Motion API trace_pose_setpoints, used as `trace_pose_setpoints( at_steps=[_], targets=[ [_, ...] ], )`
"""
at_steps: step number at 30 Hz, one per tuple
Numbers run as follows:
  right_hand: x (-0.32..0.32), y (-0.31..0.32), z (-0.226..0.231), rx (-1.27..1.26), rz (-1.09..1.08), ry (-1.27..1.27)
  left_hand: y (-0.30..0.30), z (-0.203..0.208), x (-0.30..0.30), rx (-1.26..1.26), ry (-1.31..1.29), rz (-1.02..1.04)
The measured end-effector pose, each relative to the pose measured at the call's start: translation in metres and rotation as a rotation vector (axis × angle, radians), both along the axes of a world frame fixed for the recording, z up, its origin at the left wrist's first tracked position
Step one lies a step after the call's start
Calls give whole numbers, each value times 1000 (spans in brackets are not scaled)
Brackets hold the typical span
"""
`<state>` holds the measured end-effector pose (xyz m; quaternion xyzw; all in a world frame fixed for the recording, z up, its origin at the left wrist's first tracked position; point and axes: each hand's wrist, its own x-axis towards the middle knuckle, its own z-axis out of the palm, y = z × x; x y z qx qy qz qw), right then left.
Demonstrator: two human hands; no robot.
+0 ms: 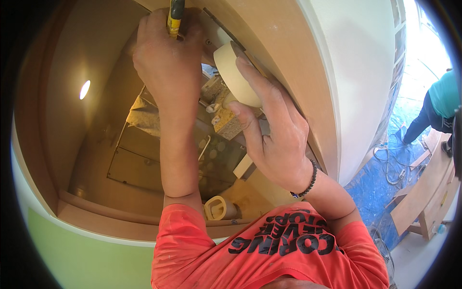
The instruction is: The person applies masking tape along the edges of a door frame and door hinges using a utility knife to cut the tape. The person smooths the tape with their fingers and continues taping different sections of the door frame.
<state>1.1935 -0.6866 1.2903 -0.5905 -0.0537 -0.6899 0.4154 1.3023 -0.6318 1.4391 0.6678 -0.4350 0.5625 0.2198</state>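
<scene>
Gripping a tool [175, 21], the left hand [166, 55] seems mid-job; nearer, the right hand [284, 137] clasps a roll [236, 74]; what's finished doesn't show.

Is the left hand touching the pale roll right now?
Apart. The head view shows it: a strip of background separates the left hand from the left edge of the pale roll.
</scene>
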Motion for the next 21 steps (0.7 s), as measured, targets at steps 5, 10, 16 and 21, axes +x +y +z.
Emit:
trace_pose_setpoints(
  at_steps=[5,10,16,21],
  targets=[
    [1,-1,1,-8,-68,-21,7,1,16,61,-133,-8],
    [-1,2,3,-2,-87,-3,14,-3,27,156,-232,-63],
    [1,0,0,-19,-137,9,21,-1,23,346,-281,31],
    [6,-6,-9,-93,-218,29,29,-2,15,466,-293,163]
  ],
)
